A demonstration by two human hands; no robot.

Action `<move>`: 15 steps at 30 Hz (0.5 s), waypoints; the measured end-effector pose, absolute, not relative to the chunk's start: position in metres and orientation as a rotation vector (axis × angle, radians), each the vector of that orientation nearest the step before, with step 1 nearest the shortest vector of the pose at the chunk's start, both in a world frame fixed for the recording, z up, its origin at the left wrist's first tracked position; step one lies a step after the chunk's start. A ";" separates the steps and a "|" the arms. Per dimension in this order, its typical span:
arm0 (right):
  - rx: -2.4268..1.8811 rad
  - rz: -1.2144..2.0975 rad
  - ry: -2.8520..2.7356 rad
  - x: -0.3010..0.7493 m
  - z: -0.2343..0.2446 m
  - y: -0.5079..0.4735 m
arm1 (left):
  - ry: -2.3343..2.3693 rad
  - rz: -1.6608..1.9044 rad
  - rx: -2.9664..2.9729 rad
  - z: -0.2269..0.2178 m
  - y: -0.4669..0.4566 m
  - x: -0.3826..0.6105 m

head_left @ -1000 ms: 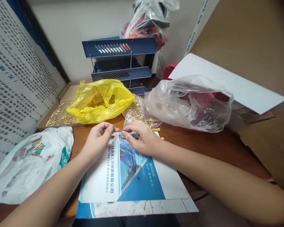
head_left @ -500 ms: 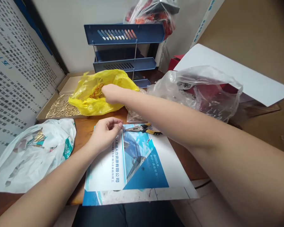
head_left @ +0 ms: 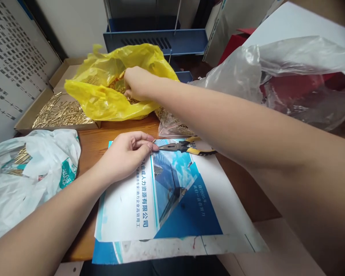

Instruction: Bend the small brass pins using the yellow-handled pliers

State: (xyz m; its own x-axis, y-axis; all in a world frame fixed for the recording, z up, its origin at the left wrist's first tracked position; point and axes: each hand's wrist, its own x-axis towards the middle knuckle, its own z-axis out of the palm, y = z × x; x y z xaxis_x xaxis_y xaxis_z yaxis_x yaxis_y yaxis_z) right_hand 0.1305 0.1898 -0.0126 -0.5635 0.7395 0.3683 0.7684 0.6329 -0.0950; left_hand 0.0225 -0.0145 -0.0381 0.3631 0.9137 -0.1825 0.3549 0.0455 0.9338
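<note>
My left hand point(head_left: 129, 155) rests over the printed sheet point(head_left: 117, 214), thumb and forefinger closed in a pinch on a small thin metal pin point(head_left: 154, 141). Just right of these fingertips lie long-nose pliers point(head_left: 179, 146) with yellow-and-black handles. My right hand point(head_left: 139, 82) reaches into the yellow plastic bag point(head_left: 103, 101), its fingers curled down over small gold-coloured metal pieces point(head_left: 130, 99). Its fingertips are partly hidden, so whatever they hold cannot be made out.
A cardboard tray point(head_left: 51, 90) of gold pins stands at the back left, a white plastic bag point(head_left: 40, 153) in front of it. Under my right forearm sits a clear bag point(head_left: 172, 128). A larger clear bag point(head_left: 232, 76) lies right; a blue rack point(head_left: 186, 41) stands behind.
The view has tipped down and come closer to the table. My right hand is still in the yellow bag, where gold pieces now show under it. My left hand keeps its pinch.
</note>
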 end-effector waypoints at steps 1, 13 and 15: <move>-1.217 -0.120 -2.478 0.133 -0.003 0.182 | 1.175 0.621 1.544 -0.037 -0.014 0.022; -1.152 1.116 -2.243 0.212 0.013 -0.008 | 1.084 0.547 1.582 -0.027 -0.014 0.020; -1.236 1.252 -2.153 0.220 -0.001 -0.022 | 1.099 0.595 1.547 -0.025 -0.014 0.021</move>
State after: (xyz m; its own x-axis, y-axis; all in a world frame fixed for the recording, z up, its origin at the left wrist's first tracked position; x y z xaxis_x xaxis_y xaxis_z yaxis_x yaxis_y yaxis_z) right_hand 0.2197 -0.0224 -0.0014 -0.5528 0.8255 -0.1137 0.5070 0.2249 -0.8321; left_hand 0.0214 -0.0139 -0.0254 0.4451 0.8777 -0.1777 0.3311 0.0231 0.9433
